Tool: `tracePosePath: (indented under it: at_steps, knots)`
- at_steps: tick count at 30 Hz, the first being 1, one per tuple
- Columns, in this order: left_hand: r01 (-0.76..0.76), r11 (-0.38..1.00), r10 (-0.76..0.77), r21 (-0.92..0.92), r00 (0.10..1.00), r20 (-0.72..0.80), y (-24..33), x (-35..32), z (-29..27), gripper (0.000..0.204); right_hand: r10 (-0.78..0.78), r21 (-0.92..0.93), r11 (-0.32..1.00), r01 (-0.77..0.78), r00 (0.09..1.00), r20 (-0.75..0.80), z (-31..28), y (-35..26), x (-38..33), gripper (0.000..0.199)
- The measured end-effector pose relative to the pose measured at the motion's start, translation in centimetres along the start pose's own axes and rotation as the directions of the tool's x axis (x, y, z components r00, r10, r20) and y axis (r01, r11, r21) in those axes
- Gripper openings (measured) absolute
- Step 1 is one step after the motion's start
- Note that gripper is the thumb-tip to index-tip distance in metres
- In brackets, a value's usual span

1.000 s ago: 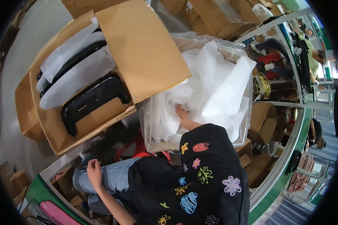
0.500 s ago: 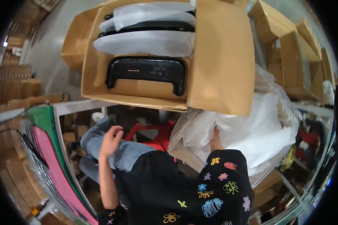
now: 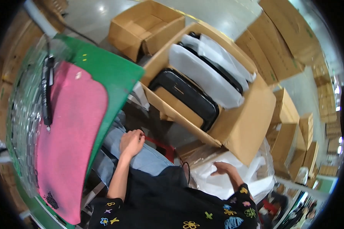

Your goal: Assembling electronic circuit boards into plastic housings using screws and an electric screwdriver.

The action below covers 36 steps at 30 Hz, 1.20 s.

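My left hand (image 3: 132, 143) is loosely closed above my jeans leg, fingers curled together, with nothing visible in it. My right hand (image 3: 225, 168) is open, fingers pointing left, above a heap of white foam sheets (image 3: 214, 183) in clear plastic; it holds nothing. Beyond both hands an open cardboard box (image 3: 176, 120) stands at a slant. Inside it, nearest me, lies a bare, glossy black U-shaped part (image 3: 185, 91). Behind that are similar black parts, partly covered by white foam wraps (image 3: 206, 74).
At my left a green board (image 3: 120, 72) carries a pink mat (image 3: 72, 133) with a black bar-shaped tool (image 3: 47, 89) on it. Another open carton (image 3: 145, 24) stands beyond. More cartons (image 3: 284, 141) stand at the right. Something red (image 3: 160, 149) shows below, near my leg.
My view has turned left, so the box appears tilted and further right. My right hand has come up out of the foam sheets. My left hand's fingers have curled in.
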<state>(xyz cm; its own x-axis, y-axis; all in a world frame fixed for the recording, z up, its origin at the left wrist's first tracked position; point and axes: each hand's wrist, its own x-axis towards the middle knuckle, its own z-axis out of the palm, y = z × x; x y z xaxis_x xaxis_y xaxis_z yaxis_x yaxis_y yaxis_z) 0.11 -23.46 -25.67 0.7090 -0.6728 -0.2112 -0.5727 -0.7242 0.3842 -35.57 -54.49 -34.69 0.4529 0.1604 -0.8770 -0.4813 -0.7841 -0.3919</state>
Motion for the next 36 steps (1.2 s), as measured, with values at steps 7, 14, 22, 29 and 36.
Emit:
tracePosePath:
  at_steps: [7, 14, 22, 29, 36]
  knots:
    - [0.067, 0.871, -0.089, -0.487, 0.996, -0.022, -0.5, -0.7, -0.3, 0.035, -0.047, 0.689, 0.364, 0.627, 0.751, -0.658, -23.6, -13.0, -0.8, 0.024]
    - [-0.229, 0.539, 0.028, -0.811, 0.967, -0.255, -2.4, -12.1, -5.1, 0.018, -0.182, -0.181, 0.983, 0.04, 0.399, -0.899, -26.1, -5.3, 26.5, 0.034]
    - [-0.321, 0.557, -0.122, -0.766, 0.881, -0.458, -0.2, -26.4, -15.5, 0.008, -0.4, -0.492, 0.87, 0.022, 0.613, -0.681, -33.9, -12.2, 31.4, 0.034]
    - [-0.054, 0.993, 0.117, 0.103, 0.441, -0.89, -1.5, -25.6, -27.3, 0.016, -0.237, -0.448, 0.874, -0.189, 0.64, -0.731, -36.6, -7.2, 25.6, 0.033]
    - [-0.137, 0.9, 0.42, 0.415, 0.013, -0.907, -2.7, -24.2, -31.4, 0.034, 0.025, -0.272, 0.894, -0.355, 0.648, -0.762, -33.9, 0.3, 21.4, 0.033]
